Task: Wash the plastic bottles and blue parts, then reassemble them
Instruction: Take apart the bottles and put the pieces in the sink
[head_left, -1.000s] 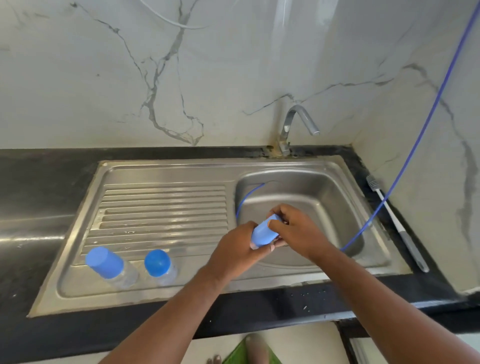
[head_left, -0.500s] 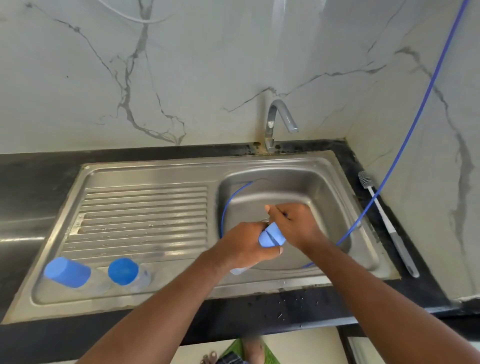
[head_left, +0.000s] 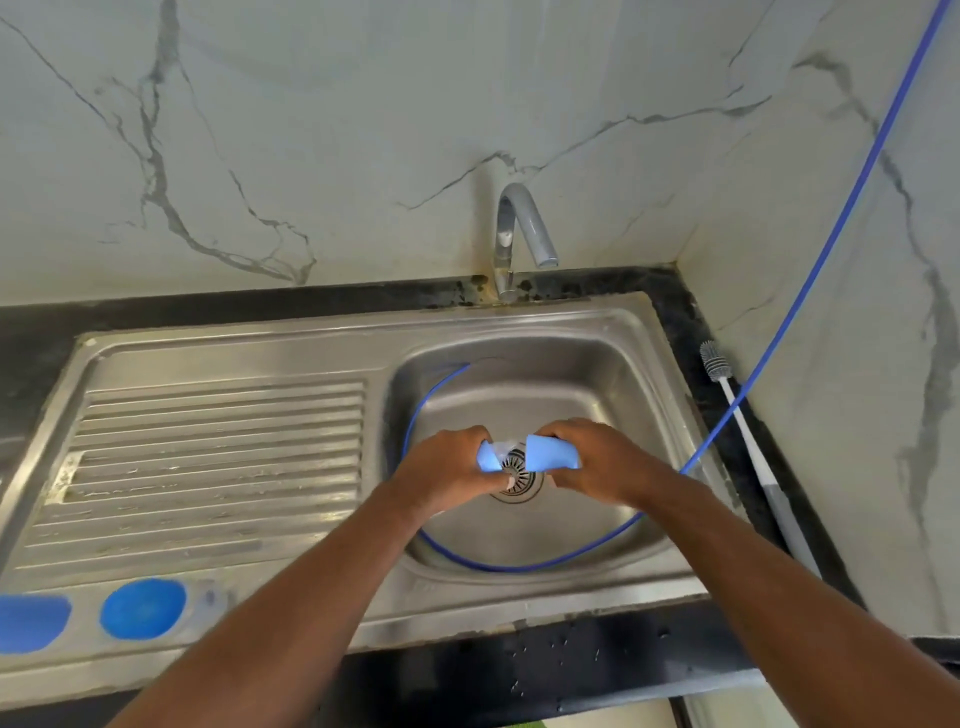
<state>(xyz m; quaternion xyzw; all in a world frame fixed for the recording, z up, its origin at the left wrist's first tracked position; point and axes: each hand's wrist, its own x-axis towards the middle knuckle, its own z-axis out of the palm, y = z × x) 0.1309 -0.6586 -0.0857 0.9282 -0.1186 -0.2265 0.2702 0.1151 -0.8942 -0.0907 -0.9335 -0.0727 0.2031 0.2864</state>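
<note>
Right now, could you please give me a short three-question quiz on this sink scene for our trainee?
1. True or false: the brush lies inside the basin.
2. The left hand grips a bottle over the drain. What does the right hand grip? A a blue cap, B the hose, C the tap.
3. How many blue-capped bottles rest on the draining board?
Key: 1 false; 2 A; 3 two.

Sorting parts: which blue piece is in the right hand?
The larger pale blue cap over the drain; the left hand grips a smaller piece, two darker caps sit on the draining board.
</note>
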